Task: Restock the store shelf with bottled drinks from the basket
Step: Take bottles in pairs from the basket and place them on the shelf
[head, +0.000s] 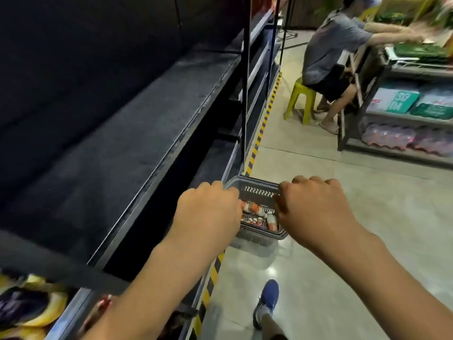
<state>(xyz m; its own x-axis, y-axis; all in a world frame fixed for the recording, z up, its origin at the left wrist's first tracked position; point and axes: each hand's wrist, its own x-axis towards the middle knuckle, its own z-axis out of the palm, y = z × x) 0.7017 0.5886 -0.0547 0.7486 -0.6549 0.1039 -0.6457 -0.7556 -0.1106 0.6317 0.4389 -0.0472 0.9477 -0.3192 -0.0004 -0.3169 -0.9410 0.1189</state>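
Bottled drinks (259,214) lie jumbled in the bottom of a dark plastic basket (259,191), just below the middle of the head view toward 5 o'clock. They are small, with pale bodies and orange-red labels, and most lie on their sides. Blur hides the caps and the print.

Both hands hold the basket. The left hand (208,207) curls its fingers over the rim at the basket's 9 o'clock side, and the right hand (311,204) grips the rim at its 3 o'clock side. A grip on opposite rims likely keeps the load level. The pale shadow on the floor (343,241) beneath suggests the basket hangs clear of the tiles rather than resting on them.

It is held right beside the dark shelf (137,133), which sweeps from 7 to 12 o'clock with bare boards showing, probably so the bottles have a short trip across. A blue shoe (268,298) stands at 6 o'clock. At 1 o'clock another person (333,50) sits on a yellow-green stool (300,94), well apart.
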